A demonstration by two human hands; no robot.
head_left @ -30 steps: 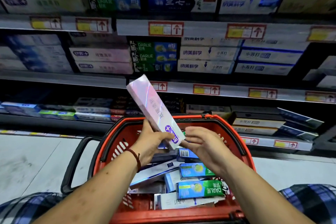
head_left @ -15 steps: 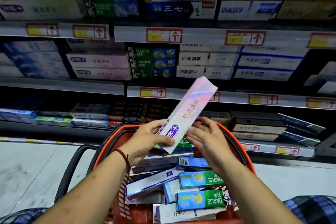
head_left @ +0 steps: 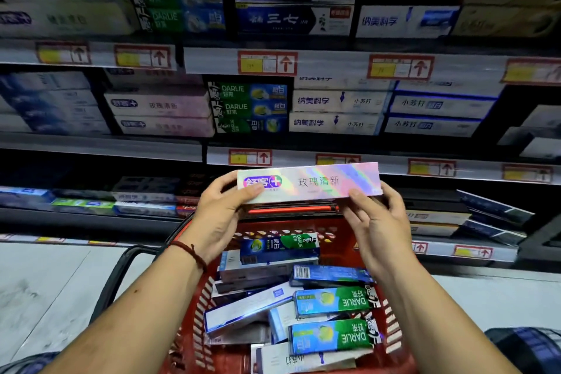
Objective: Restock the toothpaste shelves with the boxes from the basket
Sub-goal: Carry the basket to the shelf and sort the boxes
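Head view: left hand (head_left: 223, 215) and right hand (head_left: 372, 222) grip the pink box (head_left: 308, 182) level — best slid flat onto the matching pink stack (head_left: 161, 114).

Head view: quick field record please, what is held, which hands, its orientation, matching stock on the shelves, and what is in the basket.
held: pink holographic box
hands: left hand grips its left end; right hand pinches its right end
orientation: level, label toward camera, above the red basket
matching stock: pink boxes on middle shelf, upper left
basket: several boxes inside, green Darlie boxes among them
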